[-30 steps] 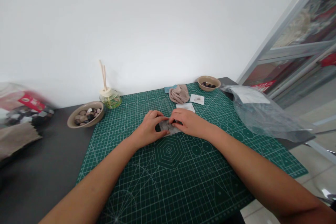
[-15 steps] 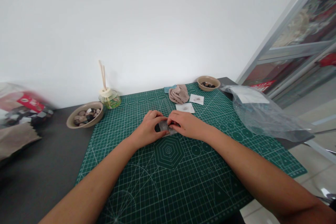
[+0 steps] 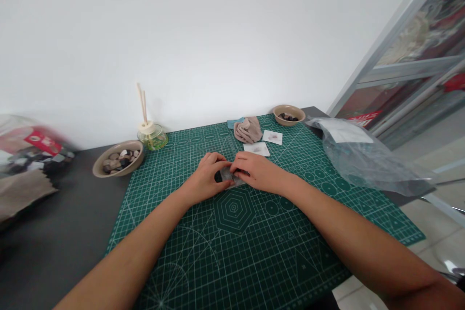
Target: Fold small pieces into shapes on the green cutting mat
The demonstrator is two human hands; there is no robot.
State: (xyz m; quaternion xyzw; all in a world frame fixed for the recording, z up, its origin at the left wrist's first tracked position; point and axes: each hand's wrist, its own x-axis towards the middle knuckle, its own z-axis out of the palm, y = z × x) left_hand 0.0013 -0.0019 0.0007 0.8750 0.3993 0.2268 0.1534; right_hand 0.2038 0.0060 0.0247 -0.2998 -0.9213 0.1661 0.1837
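Observation:
My left hand (image 3: 209, 177) grips a small, flat, greyish see-through piece (image 3: 225, 174) by its edges, thumb on the near side and fingers on the far side. From the right, my right hand (image 3: 254, 170) has its fingers bent down onto the same piece, close to my left fingertips. Fingers cover much of the piece, so its exact kind cannot be made out. Both hands rest low over the green cutting mat (image 3: 174, 247). Just behind them lie a white card (image 3: 256, 148) and a second white card (image 3: 272, 137), each with a faint mark.
A crumpled pinkish cloth (image 3: 247, 130) lies behind the cards. A bowl of stones (image 3: 121, 161) and a reed diffuser (image 3: 152, 136) stand left; a bowl with dark stones (image 3: 288, 115) stands back right. A clear plastic bag (image 3: 366, 164) covers the mat's right edge.
My right fingers have shifted very slightly on the greyish piece. Otherwise hands and objects stay in place.

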